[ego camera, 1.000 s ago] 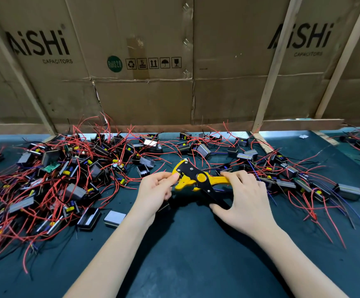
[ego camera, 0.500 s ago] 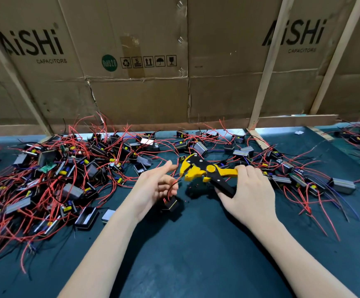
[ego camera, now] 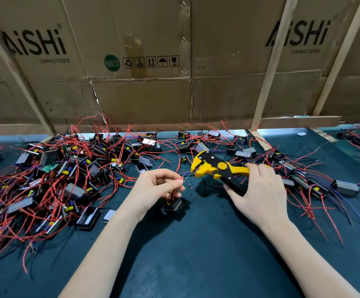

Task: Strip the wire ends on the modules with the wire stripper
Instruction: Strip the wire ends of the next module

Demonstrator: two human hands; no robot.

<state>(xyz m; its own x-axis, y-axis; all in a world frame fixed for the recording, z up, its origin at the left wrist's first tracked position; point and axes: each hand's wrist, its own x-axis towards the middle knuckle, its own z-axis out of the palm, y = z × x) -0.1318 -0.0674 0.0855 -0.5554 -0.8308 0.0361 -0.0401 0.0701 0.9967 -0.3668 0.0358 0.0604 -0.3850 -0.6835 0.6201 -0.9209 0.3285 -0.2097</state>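
Note:
My left hand (ego camera: 156, 188) pinches the end of a red wire (ego camera: 181, 179) between thumb and fingertips. That wire runs down to a small black module (ego camera: 174, 206), which hangs just below the hand. My right hand (ego camera: 258, 190) grips the handles of a yellow and black wire stripper (ego camera: 214, 167). Its jaws point left, a short gap away from the pinched wire end.
A big heap of black modules with tangled red wires (ego camera: 56, 175) covers the dark green table (ego camera: 196, 254) at left and back. More modules (ego camera: 344, 187) lie at right. A cardboard wall (ego camera: 153, 93) with wooden slats closes off the back edge.
My left hand pulled back from the stripper's jaws, drawing the wire out, and the module rose off the table. The stripper tilted up and shifted slightly right.

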